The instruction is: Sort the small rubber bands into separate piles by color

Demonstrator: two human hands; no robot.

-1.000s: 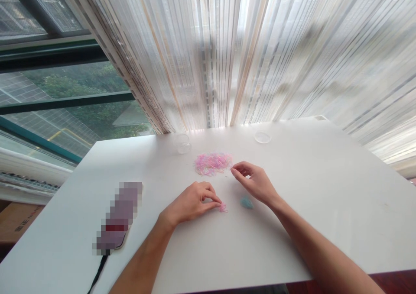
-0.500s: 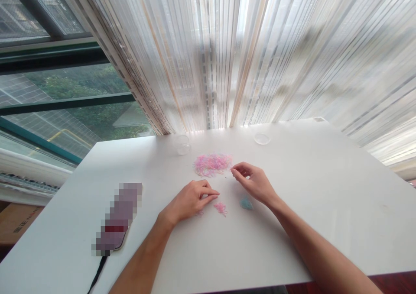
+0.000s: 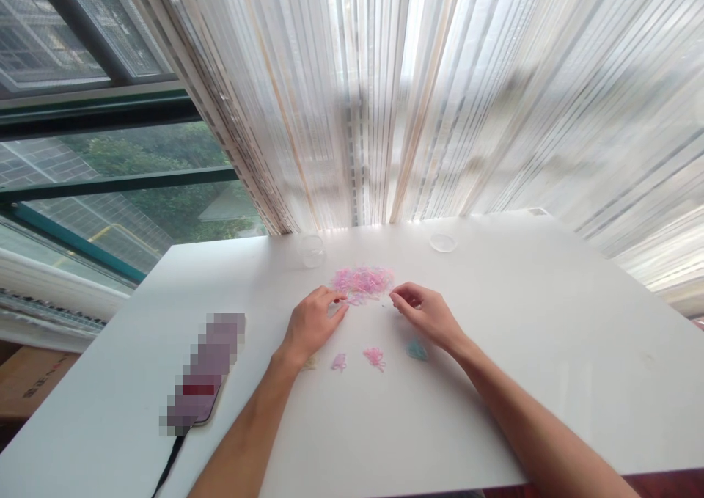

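Note:
A loose pile of thin pink and pastel loops, which look like small rubber bands [image 3: 364, 281], lies mid-table. My left hand [image 3: 313, 320] is at the pile's front left edge, thumb and forefinger slightly apart. By the pile's right side, my right hand [image 3: 426, 311] has its thumb and fingertips pinched together; anything between them is too small to make out. Nearer to me are separate little heaps: teal bands [image 3: 416, 349], pink bands [image 3: 375, 358], pale lilac bands [image 3: 339, 361] and yellowish bands [image 3: 309, 364], the last partly hidden by my left wrist.
A clear round container [image 3: 312, 251] stands behind the pile, and a clear lid [image 3: 443, 243] lies to its right. On the left is a blurred-out phone [image 3: 206, 370] with a black cable [image 3: 169, 463]. A striped curtain [image 3: 374, 102] hangs along the white table's [image 3: 550, 322] far edge.
My left hand has moved away from the near pink heap, forward to the large pile, uncovering the lilac and yellowish heaps. My right hand has stayed nearly in place. The view has shifted slightly.

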